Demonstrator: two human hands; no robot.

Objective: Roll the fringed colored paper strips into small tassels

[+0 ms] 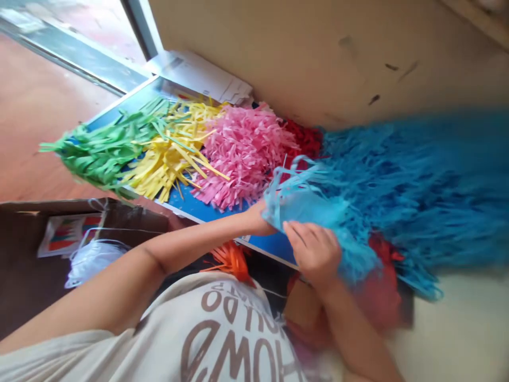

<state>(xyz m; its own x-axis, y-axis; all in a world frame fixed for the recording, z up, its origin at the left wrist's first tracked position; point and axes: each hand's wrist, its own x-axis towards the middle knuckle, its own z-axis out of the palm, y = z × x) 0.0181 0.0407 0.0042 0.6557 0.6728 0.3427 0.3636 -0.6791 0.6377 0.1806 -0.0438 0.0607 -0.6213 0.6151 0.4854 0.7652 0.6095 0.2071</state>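
Between my hands is a bunch of light blue fringed paper [308, 207], its thin strips hanging over and to the right. My left hand [260, 217] holds its left side, with the fingers mostly hidden behind the paper. The fingers of my right hand [316, 249] are curled closed on its lower edge. Just beyond my left hand lies a heap of pink fringed paper [248, 148] on the blue tabletop [202, 209]. A big, blurred pile of darker blue fringe [405, 185] spreads to the right of the light blue bunch.
Yellow fringe [170, 162] and green fringe [115, 140] lie at the table's left, and red fringe [304, 140] by the wall. White boxes [202, 79] stand behind. Orange strips [233, 260] hang near my shirt. A cardboard box [24, 233] and white cord [95, 260] are lower left.
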